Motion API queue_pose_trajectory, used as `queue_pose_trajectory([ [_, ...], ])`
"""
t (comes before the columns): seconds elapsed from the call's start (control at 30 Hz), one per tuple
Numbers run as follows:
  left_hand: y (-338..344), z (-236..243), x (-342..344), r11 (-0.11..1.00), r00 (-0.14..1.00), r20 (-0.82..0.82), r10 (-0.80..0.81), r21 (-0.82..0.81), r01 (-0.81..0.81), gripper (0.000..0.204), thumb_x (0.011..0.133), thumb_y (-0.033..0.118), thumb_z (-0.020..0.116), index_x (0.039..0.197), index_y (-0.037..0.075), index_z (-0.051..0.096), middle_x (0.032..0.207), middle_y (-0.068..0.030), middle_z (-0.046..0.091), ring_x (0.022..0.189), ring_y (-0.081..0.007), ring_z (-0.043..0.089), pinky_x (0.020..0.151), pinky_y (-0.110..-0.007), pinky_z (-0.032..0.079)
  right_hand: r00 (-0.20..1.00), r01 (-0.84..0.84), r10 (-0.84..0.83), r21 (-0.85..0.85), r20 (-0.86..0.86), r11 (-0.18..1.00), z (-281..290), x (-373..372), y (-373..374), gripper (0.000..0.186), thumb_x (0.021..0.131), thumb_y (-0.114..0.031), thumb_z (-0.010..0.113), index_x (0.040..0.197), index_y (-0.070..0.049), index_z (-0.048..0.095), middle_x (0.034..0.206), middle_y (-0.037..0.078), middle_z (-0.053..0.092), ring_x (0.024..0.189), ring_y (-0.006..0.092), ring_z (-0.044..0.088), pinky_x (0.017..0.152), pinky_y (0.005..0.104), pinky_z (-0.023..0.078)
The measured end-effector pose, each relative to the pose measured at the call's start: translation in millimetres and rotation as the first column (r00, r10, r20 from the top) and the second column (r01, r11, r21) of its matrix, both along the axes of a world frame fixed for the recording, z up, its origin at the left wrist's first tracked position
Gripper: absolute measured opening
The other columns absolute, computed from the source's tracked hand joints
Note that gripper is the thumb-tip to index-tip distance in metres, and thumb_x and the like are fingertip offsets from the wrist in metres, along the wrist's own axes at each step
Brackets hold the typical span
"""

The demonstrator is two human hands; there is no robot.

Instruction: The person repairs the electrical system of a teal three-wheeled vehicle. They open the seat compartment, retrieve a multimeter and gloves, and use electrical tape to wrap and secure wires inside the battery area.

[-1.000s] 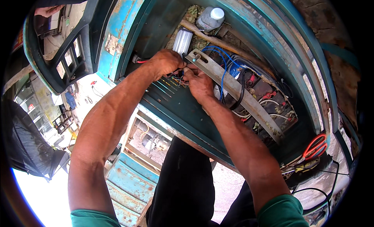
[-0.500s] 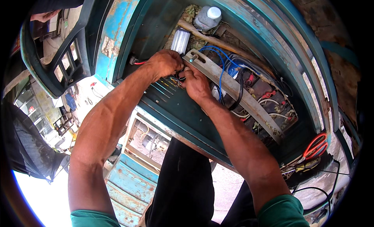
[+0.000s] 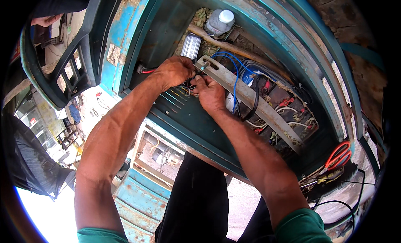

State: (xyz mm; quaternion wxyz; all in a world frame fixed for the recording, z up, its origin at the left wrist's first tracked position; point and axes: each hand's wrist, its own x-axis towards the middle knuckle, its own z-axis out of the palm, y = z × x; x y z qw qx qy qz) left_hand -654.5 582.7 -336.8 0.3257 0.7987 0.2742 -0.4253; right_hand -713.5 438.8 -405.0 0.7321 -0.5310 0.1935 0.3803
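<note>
Inside a dark green metal compartment, both of my hands meet over a bunch of thin wires. My left hand is closed, its curled fingertips partly hidden against the wires. Beside it, my right hand pinches at the same bunch between thumb and fingers. Just beyond the hands lies a finned silver metal box. A slotted grey metal bar runs from near my right fingers across batteries with red terminals. Blue wires loop over the bar.
A whitish plastic bottle and a wooden stick lie at the back. Red-handled scissors rest at the right edge. A black plastic frame stands at the left, with another person's hand beyond it.
Both hands stay at the wires with slight finger movement; the right fingers have shifted a little. The whole view has moved slightly.
</note>
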Motion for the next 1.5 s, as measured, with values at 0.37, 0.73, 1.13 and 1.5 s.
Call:
queue_pose_trajectory([
  [0.37,-4.2,11.8,3.7,0.976,0.98,0.015,-0.2,0.095,0.197,0.019,0.082,0.011,0.067,0.096,-0.001,0.07,0.089,-0.0101,0.071,0.085,-0.02,0.064,0.082,-0.033,0.048,0.999,-0.044,0.043,0.064,0.029,0.997,-1.0,2.0,1.6,0.02,0.101,-0.013,0.054,0.115,-0.001,0.062,0.083,0.005,0.07,0.06,0.0079,0.057,0.055,0.0241,0.049],
  [0.73,2.3,3.7,1.0,0.943,0.953,-0.01,-0.303,0.138,0.302,0.022,0.082,0.017,0.067,0.095,0.0,0.071,0.089,-0.0125,0.072,0.081,-0.0213,0.067,0.077,-0.034,0.051,0.997,-0.062,0.06,0.057,0.038,0.996,-2.7,0.0,2.2,0.021,0.1,-0.009,0.056,0.117,0.002,0.061,0.088,0.007,0.069,0.066,0.0084,0.061,0.06,0.0231,0.053],
  [1.13,-20.7,34.0,15.2,0.966,0.959,-0.129,0.254,-0.013,-0.257,0.031,0.088,0.024,0.068,0.11,0.003,0.065,0.093,-0.0068,0.069,0.074,-0.0158,0.067,0.066,-0.03,0.057,0.96,-0.123,0.118,0.002,0.255,0.992,-11.4,-3.5,1.4,0.012,0.096,-0.007,0.059,0.102,0.003,0.062,0.086,0.008,0.066,0.069,0.0108,0.062,0.058,0.0272,0.052],
  [1.5,-7.2,31.8,10.9,0.968,0.969,-0.168,0.182,-0.142,-0.206,0.037,0.089,0.019,0.071,0.116,-0.003,0.06,0.097,-0.0117,0.067,0.08,-0.0194,0.07,0.072,-0.03,0.058,0.923,-0.191,0.187,-0.021,0.337,0.981,-15.5,-5.5,0.5,0.013,0.094,-0.008,0.061,0.101,0.003,0.058,0.079,0.008,0.067,0.068,0.0124,0.064,0.063,0.0289,0.051],
])
